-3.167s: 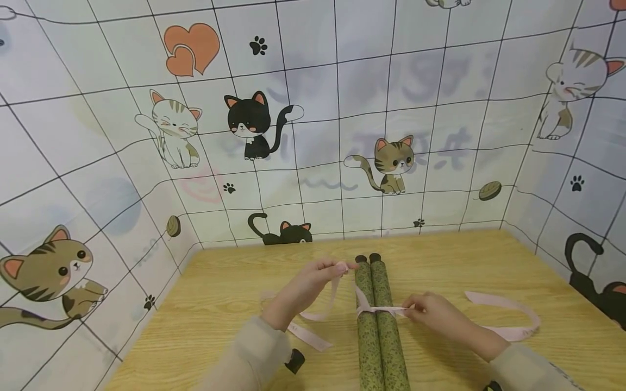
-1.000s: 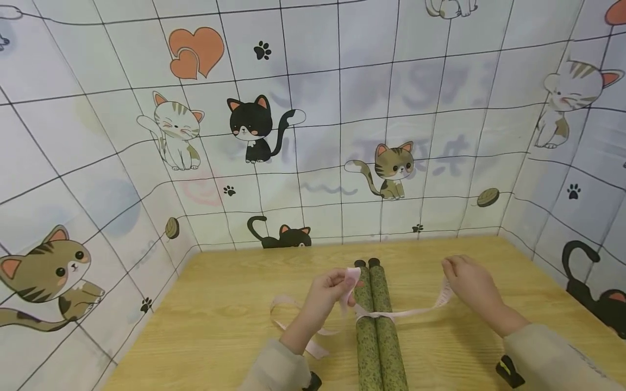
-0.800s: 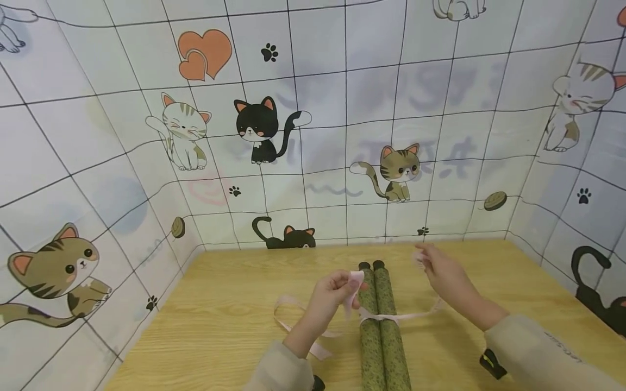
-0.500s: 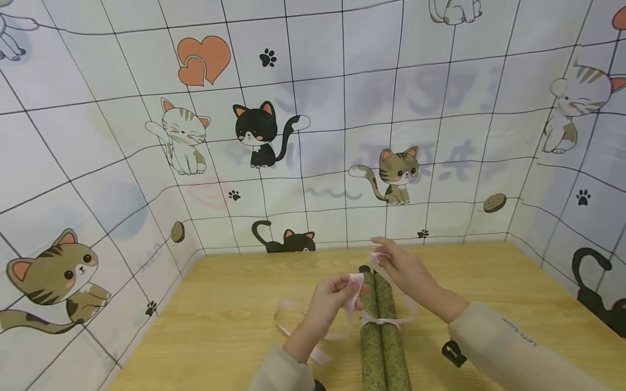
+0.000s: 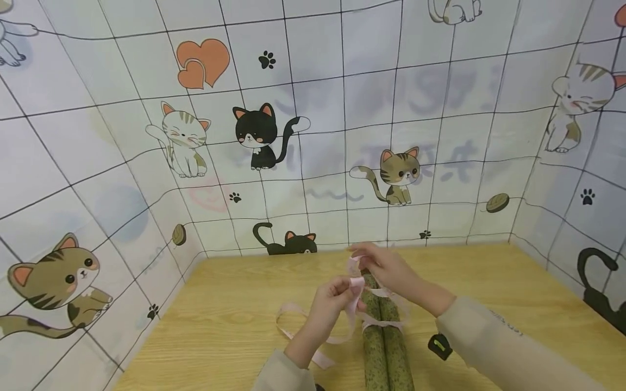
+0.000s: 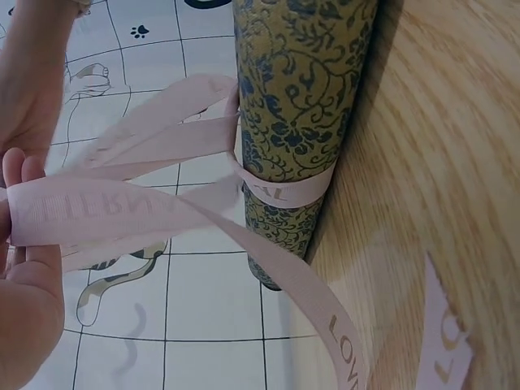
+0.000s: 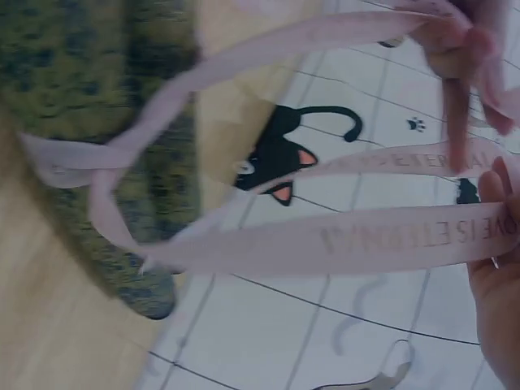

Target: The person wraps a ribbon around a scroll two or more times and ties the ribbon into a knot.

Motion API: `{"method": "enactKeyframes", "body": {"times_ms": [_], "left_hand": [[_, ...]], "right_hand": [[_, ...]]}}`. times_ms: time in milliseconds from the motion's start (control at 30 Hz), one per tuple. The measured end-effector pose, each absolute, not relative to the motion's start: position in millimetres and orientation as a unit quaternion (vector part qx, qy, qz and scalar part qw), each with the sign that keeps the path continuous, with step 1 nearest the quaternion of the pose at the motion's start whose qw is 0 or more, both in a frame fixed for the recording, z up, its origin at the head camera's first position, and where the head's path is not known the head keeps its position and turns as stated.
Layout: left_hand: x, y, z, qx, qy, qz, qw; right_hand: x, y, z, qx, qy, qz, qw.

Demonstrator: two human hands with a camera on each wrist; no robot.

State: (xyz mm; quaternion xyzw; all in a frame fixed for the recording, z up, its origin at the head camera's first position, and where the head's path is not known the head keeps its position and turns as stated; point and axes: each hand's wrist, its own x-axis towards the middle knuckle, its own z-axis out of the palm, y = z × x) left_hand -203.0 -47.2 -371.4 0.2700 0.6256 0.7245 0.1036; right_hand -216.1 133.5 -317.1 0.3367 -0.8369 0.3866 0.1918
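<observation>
Two green scrolls with a dark floral pattern and black end knobs lie side by side on the table. A pale pink ribbon with gold lettering goes round both and crosses on top. My left hand pinches a raised loop of this ribbon, left of the scrolls' far part. Just above and to its right, my right hand holds the other ribbon length between thumb and fingers, close to the loop. That length bows out to the right of the scrolls. The right hand partly hides the scrolls' far ends.
A loose ribbon tail curls on the wooden table left of the scrolls. Right of them lies a small black object with a yellow-green mark. A cat-patterned sheet hangs behind and at both sides.
My right hand has let the ribbon out to the right, then carried it left across the scrolls to the left hand. The left hand keeps pinching its loop, nearly in place.
</observation>
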Motion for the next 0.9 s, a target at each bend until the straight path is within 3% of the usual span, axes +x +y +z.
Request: {"method": "enactKeyframes", "body": {"times_ms": [200,533,900], "left_hand": [[-204,-46,-372,0.270,0.622,0.731,0.082],[-200,-39,-374,0.251,0.624,0.734,0.094],[-201,-37,-368,0.242,0.642,0.725,0.066]], "right_hand": [[-217,138,-303,0.337,-0.824,0.377,0.255],[-224,157,-340,0.306,-0.909,0.251,0.131],[-197,155,-322,0.328,-0.888,0.300,0.114]]}}
